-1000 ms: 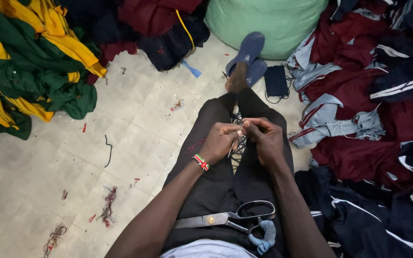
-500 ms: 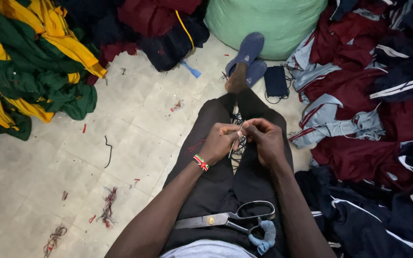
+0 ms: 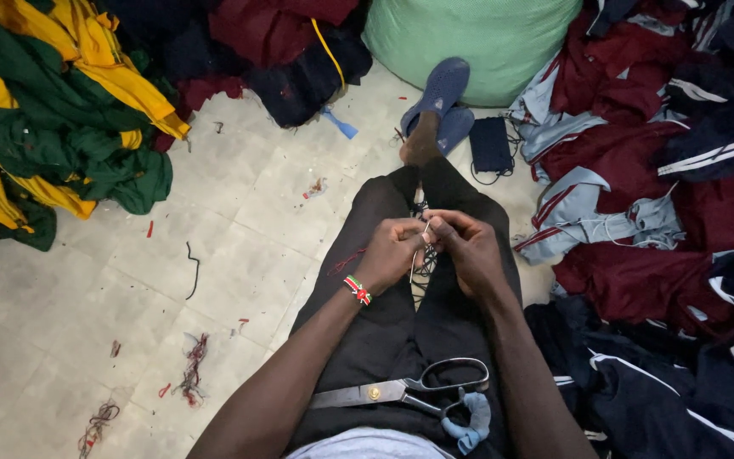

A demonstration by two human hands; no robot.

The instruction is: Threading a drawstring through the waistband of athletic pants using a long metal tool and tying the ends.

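Observation:
I sit on the floor with my legs in black trousers (image 3: 384,331) stretched out. My left hand (image 3: 392,251) and my right hand (image 3: 467,248) meet over my knees, both pinching a thin pale cord (image 3: 419,251) between the fingertips. The cord hangs down between my legs over a tangle of dark thread. A beaded wristband (image 3: 357,290) circles my left wrist. Large steel scissors (image 3: 409,390) lie shut across my lap, one handle wrapped in blue cloth.
Green and yellow garments (image 3: 53,110) are heaped at the left, maroon and navy ones (image 3: 681,212) at the right, a green sack (image 3: 469,38) ahead. Blue slippers (image 3: 442,98) are at my feet. Thread scraps (image 3: 190,374) litter the tiled floor.
My hands stay together over my knees; the fingers have shifted slightly on the cord. Nothing else has moved.

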